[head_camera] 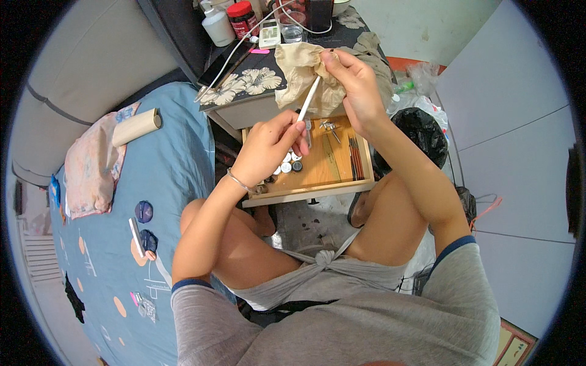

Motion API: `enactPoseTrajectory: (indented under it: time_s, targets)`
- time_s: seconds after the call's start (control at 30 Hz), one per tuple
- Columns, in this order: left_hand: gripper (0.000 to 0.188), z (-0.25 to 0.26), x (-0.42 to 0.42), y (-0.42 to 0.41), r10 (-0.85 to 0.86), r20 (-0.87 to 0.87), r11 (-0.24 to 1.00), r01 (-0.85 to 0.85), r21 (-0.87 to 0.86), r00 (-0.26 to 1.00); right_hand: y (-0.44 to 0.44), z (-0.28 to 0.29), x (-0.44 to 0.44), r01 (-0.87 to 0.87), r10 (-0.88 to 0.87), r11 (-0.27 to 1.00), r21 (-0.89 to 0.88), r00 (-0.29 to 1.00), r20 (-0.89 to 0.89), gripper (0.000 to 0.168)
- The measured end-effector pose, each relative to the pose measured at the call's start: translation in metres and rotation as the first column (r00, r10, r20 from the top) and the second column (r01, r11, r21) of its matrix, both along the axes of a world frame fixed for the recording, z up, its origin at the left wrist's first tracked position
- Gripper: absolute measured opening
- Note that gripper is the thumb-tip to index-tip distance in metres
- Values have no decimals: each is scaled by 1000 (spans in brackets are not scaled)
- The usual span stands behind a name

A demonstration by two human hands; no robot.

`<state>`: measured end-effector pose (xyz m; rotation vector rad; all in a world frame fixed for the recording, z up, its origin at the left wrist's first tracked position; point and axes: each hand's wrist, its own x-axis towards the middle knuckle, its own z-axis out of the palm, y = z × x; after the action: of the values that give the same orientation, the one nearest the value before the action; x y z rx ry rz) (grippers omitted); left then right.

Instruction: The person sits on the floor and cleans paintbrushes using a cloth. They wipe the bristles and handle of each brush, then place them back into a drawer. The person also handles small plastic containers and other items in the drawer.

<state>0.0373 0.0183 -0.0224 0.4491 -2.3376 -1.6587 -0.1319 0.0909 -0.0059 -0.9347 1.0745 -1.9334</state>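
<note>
My left hand [270, 148] grips a slim white stick [309, 98], perhaps a brush handle or pen, which slants up and away. Its far end goes into a crumpled beige cloth [297, 66] and is hidden there. That cloth is pinched between the thumb and fingers of my right hand [359, 91], and it hangs over the front edge of the nightstand. Beneath both hands is a pulled-out wooden drawer [316, 183]. It holds small round-lidded jars [286, 167], a ruler [330, 155], several thin dark-red brushes or pencils [355, 158] and small metal pieces [328, 126].
On the flower-patterned nightstand top [258, 81] stand a white pump bottle [217, 25], a red-lidded jar [242, 20], a remote control [269, 34] and a clear cup [292, 29]. A white cable crosses a phone [219, 66]. A black-bagged bin [419, 137] stands right, a bed [174, 119] left.
</note>
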Motion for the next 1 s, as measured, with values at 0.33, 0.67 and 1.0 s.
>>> enactPoseTrajectory:
  time_s: [0.33, 0.67, 1.0]
  targets:
    - [23, 5, 5, -1, -5, 16, 998, 4, 58, 1000, 2, -1, 2, 176, -175, 984, -22, 948, -266, 24]
    - [24, 3, 2, -2, -34, -12, 993, 35, 115, 999, 5, 2, 3, 217, -233, 972, -91, 936, -264, 25]
    - [25, 6, 3, 0, -40, -18, 988, 42, 148, 999, 2, 3, 0, 233, -260, 964, -130, 930, -259, 34]
